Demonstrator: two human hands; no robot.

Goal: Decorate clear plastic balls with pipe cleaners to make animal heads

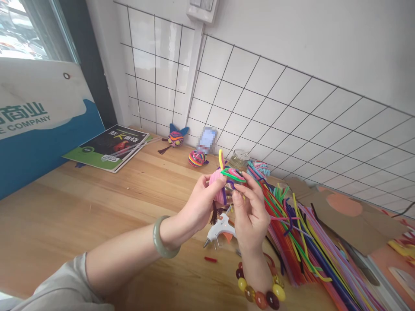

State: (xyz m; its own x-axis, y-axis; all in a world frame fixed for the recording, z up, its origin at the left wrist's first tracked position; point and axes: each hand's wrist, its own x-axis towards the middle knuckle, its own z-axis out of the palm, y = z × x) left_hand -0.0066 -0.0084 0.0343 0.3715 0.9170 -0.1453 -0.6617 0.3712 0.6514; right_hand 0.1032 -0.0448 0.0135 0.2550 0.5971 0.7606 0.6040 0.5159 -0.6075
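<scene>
Between my two hands, above the table, is a pipe cleaner ornament (218,180) with a pink coiled body, a purple edge, a yellow upright loop and a dark tassel. My left hand (207,194) is closed on its pink side, thumb across the front. Fingers of my right hand (249,207) pinch its right side, by a coiled piece (235,173) in green, pink and black. Below the hands a white glue gun (220,228) lies on its stand, partly hidden by my right hand. A short red pipe cleaner piece (210,259) lies nearer to me.
Many coloured pipe cleaners (301,242) spread over the right side, beside brown cardboard (350,224). At the back stand a glass jar (240,158), a phone (207,139), a striped ball (197,159) and a blue-eared ornament (176,136). A booklet (110,147) lies left on the wooden table (81,216).
</scene>
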